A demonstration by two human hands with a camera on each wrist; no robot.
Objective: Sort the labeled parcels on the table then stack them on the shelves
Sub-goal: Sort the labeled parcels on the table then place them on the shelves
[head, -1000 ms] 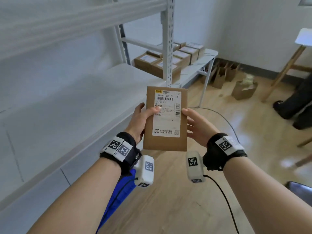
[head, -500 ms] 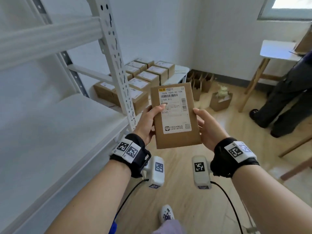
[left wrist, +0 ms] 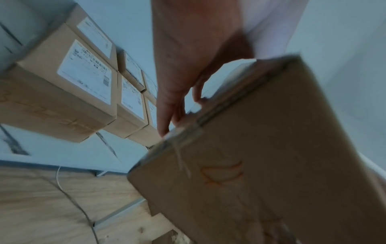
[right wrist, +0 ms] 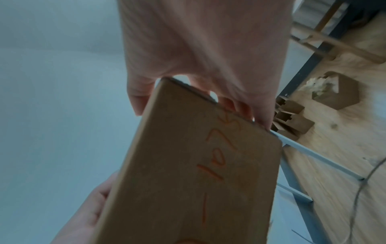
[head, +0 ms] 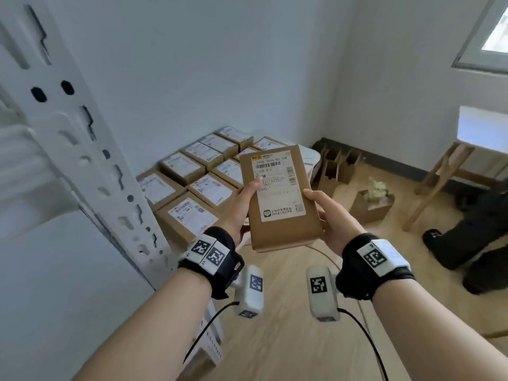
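The flat brown parcel (head: 280, 198) is up in the air between both hands, label face toward the person, tilted a little with its top leaning left, out over the wood floor (head: 288, 339) and in front of the table (head: 309, 156) in the corner. The left hand (head: 242, 207) has its grip on the parcel's left edge, thumb laid across the white shipping label (head: 276, 185) and fingers curled behind; the right hand (head: 328, 218) clasps the right edge the same way, thumb on the front, fingers wrapped round the back. Both forearms reach forward, wrists level, each with a black strap carrying square markers. From the right wrist, the parcel's back (right wrist: 188, 173) shows orange handwriting. Behind it, more labeled parcels (head: 203, 177) sit packed in rows on the table. A white slotted shelf post (head: 82, 149) stands close at the left. Small open cartons (head: 371, 204) rest on the floor by the wall.
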